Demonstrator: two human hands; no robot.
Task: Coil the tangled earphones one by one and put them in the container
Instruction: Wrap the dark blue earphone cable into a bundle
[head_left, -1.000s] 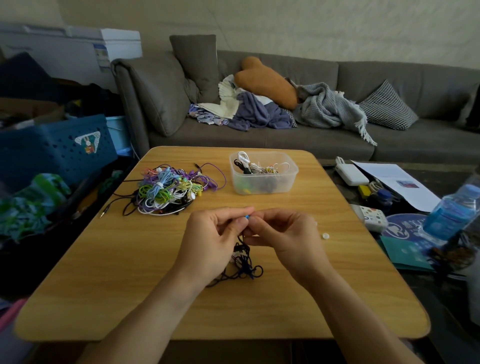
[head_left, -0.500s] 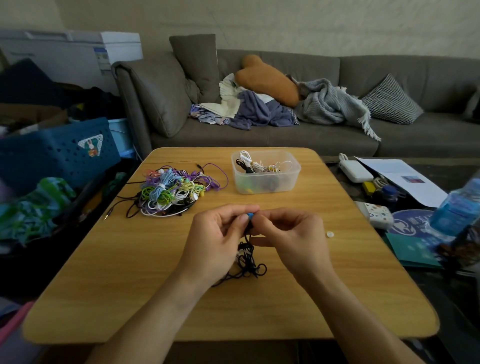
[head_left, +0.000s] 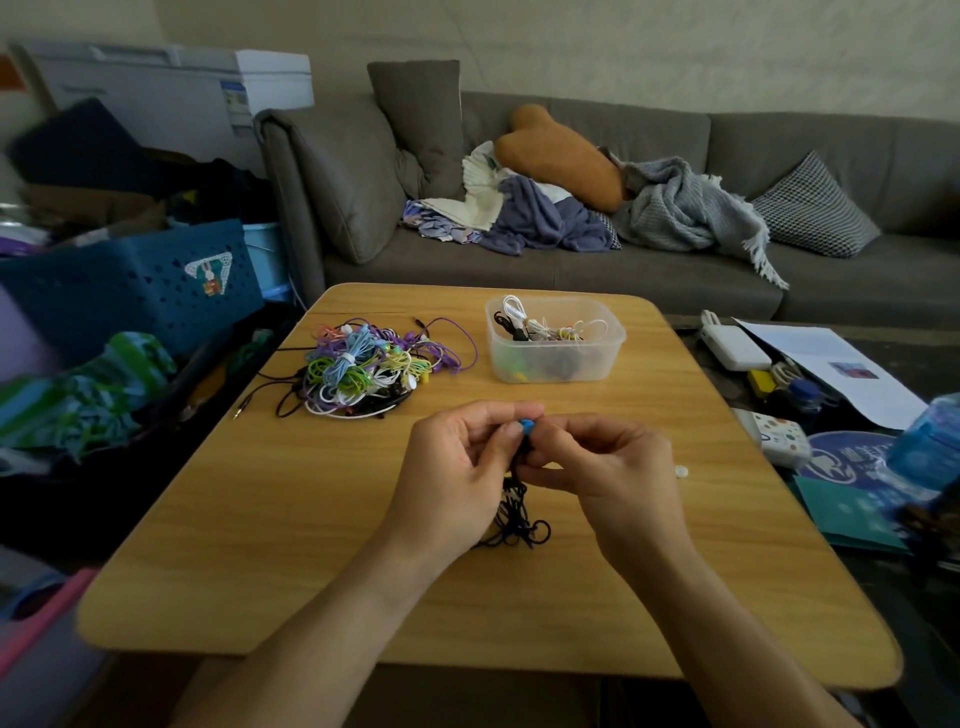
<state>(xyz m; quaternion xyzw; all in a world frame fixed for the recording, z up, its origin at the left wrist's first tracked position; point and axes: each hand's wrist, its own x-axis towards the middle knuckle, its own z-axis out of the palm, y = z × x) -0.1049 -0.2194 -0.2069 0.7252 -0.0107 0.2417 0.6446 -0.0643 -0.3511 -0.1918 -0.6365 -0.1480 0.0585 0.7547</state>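
From the head camera, two hands meet above the middle of the wooden surface (head_left: 270, 525). The left hand (head_left: 457, 467) and the right hand (head_left: 608, 467) have their fingers curled toward each other, and both pinch one dark earphone cable (head_left: 517, 512) at its top, where a small blue earbud tip (head_left: 527, 427) shows between the fingertips. The rest of that cable hangs down in loose loops, and its lowest loops lie on the surface between the two wrists.

Farther back on the left lies one tangled pile of earphones (head_left: 363, 369) in purple, green, blue, yellow, white and black; how many sets it holds cannot be counted. Some black leads trail out of it toward the left edge.

To the right of the pile stands one clear plastic container (head_left: 555, 340), upright and open, with several coiled earphones inside, white and black among them; their number cannot be told.

One small white round piece (head_left: 681, 472) lies on the surface just right of the right hand.

Behind the surface stands one grey sofa (head_left: 649, 270) with heaped clothes and cushions. One blue basket (head_left: 130, 283) sits at the left.
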